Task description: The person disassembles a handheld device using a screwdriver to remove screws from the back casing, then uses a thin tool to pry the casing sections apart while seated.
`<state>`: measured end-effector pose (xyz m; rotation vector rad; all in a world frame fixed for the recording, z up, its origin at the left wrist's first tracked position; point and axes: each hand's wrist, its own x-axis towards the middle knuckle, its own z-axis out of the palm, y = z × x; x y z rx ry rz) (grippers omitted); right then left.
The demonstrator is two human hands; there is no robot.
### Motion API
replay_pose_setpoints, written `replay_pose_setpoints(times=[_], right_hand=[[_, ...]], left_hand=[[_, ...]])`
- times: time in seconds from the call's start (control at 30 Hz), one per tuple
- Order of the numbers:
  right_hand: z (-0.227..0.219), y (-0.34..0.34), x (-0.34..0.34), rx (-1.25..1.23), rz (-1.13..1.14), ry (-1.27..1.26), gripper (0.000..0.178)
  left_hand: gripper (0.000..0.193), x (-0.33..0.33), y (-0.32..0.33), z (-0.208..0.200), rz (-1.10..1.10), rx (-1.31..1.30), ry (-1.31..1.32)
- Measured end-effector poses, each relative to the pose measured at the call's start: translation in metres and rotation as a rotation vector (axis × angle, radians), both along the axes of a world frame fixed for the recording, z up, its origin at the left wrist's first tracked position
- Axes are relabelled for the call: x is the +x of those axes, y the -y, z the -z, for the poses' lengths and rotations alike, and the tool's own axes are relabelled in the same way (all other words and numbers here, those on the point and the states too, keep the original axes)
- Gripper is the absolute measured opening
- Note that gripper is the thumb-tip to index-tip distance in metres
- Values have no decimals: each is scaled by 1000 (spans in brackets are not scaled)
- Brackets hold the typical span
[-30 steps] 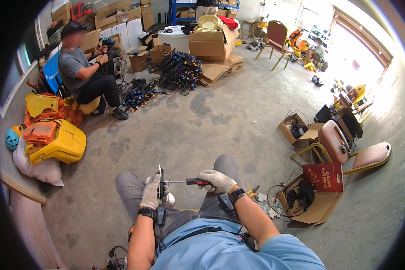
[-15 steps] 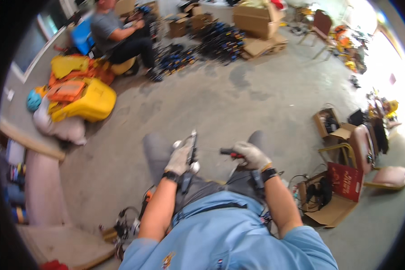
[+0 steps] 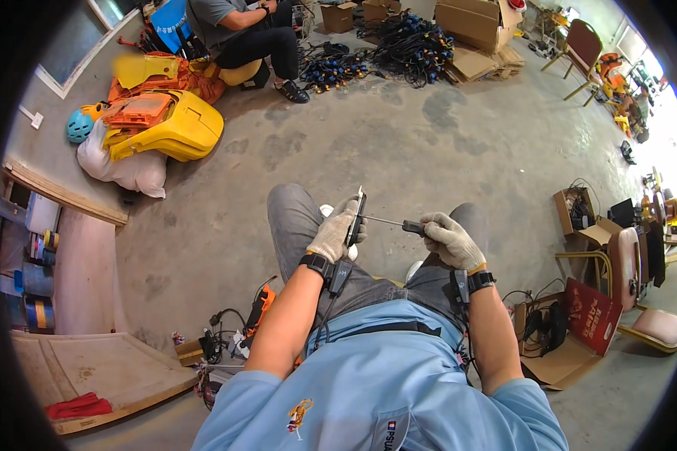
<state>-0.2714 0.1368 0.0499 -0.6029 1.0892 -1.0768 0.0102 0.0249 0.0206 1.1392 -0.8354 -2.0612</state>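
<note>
My left hand [image 3: 334, 236], in a pale knit work glove, grips a thin, flat dark part [image 3: 356, 219] with a light-coloured tip, held on edge above my lap. My right hand [image 3: 454, 242], gloved alike, is closed round the handle of a screwdriver [image 3: 414, 226]. Its long metal shaft points left and reaches the flat part's right-hand side. Whether the tip sits in a screw is too small to tell. Both hands are over my knees, a short way apart, with the shaft bridging them.
Beside my right leg lies an open carton [image 3: 568, 368] with black cables. To the left, orange cables and tools [image 3: 259, 304] lie near a wooden panel [image 3: 90, 368]. Yellow plastic shells [image 3: 195, 128] are piled further off, near a seated person [image 3: 252, 37]. Cable heaps [image 3: 414, 49] lie at the back.
The whole view has shifted, so hands and room appear further right and higher. The right glove covers more of the screwdriver's handle. Both hands keep their hold.
</note>
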Motion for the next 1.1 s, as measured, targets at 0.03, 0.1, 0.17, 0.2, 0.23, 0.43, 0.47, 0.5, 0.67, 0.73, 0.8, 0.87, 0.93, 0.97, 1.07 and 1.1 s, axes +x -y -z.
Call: replay_pose_setpoints(times=[0.03,0.1,0.17,0.2,0.23,0.43,0.47,0.5,0.67,0.73,0.8,0.87,0.93,0.97,1.07,1.1], right_hand=[[0,1,3,-1,0,-2,32],[1,2,6,52,73,9,36],[-3,3,2,127,46,-5,38],[-5,4,1,202,18,-18,41],[-8,4,-1,203,19,-17,41],[4,4,-8,199,-35,-71,39],[7,2,-6,130,-1,-23,36],[10,1,-5,60,34,25,35],[8,-2,-11,-60,47,79,42],[6,-3,-9,-67,22,83,45],[-4,-2,2,16,79,65,45],[-9,0,-3,86,-1,68,46],[-10,1,-4,156,-82,70,48],[-8,1,-4,182,-64,0,51],[-1,2,-9,171,-47,-33,52],[2,1,-10,133,-51,4,50]], left_hand=[[43,1,1,2,0,-1,-2],[42,1,1,1,31,-36,30],[42,-1,0,-2,9,-25,17],[43,-1,-1,-4,-15,-13,5],[43,-3,-2,-7,-14,-12,5],[47,-3,-3,-11,-12,-26,26],[47,-3,-3,-10,-23,-19,22],[47,-3,-3,-10,-34,-12,19],[44,-4,1,-8,-6,3,13],[46,-3,0,-5,29,-18,-2],[46,-3,-2,-6,-24,-22,13],[46,-3,-3,-6,-55,0,-9],[47,-4,-3,-6,-86,23,-32],[43,-4,-3,-9,-94,49,-24],[40,-7,-4,-15,-99,67,-4],[40,-8,-4,-16,-98,60,7]])
